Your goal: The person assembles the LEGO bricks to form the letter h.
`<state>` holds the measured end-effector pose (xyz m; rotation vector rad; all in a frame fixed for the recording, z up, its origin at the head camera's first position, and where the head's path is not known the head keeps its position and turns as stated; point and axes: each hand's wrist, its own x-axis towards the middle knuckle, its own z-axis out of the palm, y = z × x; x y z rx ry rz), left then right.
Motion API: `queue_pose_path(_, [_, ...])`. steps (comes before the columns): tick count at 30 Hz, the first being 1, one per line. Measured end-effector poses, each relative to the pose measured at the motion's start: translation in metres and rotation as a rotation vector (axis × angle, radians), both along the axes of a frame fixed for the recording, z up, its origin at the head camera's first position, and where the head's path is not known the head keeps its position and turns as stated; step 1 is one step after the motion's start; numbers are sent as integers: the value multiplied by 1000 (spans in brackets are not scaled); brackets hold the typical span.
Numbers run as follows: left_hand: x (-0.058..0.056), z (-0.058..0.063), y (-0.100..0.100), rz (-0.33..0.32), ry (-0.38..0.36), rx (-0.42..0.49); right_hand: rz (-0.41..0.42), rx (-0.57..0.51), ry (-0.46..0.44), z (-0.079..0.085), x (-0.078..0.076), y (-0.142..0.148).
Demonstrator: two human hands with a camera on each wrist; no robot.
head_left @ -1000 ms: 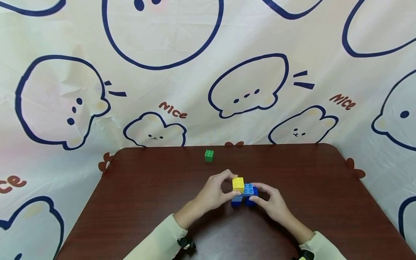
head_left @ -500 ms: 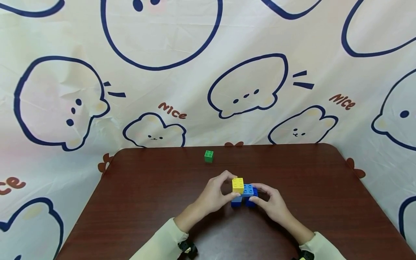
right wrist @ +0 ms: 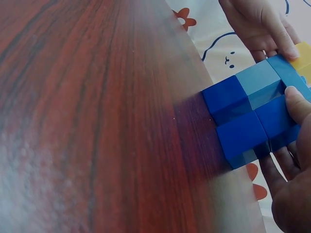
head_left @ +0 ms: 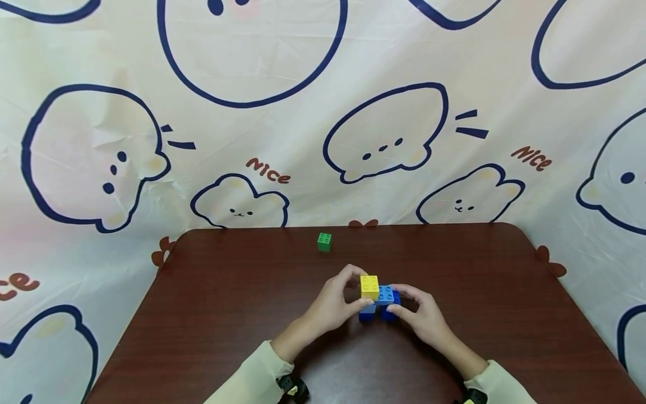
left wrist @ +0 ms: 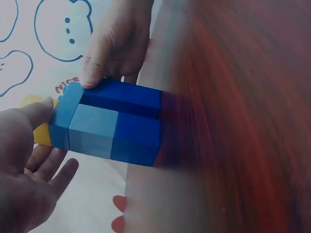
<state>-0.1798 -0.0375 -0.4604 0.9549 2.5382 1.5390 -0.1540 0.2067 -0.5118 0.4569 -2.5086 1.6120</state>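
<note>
In the middle of the table stands a small build of toy building bricks. Two columns carry a medium-blue brick [head_left: 386, 294] laid across their tops. The left column has a light-blue brick [left wrist: 94, 128] above a dark-blue brick [left wrist: 136, 138], and the right column [right wrist: 242, 137] is all dark blue. On the left end of the crosspiece sits a yellow brick [head_left: 369, 286], pinched between thumb and fingers of my left hand [head_left: 328, 303]. My right hand [head_left: 428, 320] grips the upper right column, thumb on its near side and fingers behind.
Farther back on the brown table [head_left: 242, 280], near its rear edge, a single green brick [head_left: 324, 242] lies apart from the build. A white cloth [head_left: 303, 140] with cartoon drawings hangs behind and along both sides of the table.
</note>
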Motion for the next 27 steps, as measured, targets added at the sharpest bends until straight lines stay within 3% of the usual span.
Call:
queue_pose_path(8, [-1, -3, 0, -25, -19, 16, 1, -17, -5, 1, 0, 0])
queue_pose_path(16, [-1, -6, -11, -91, -35, -53, 15, -48, -20, -1, 0, -1])
queue_pose_path(21, [1, -15, -22, -54, -53, -85, -2, -32, -37, -1, 0, -1])
queue_pose_path(27, [-6, -22, -36, 18, -9, -126, -16, -14, -52, -1, 0, 0])
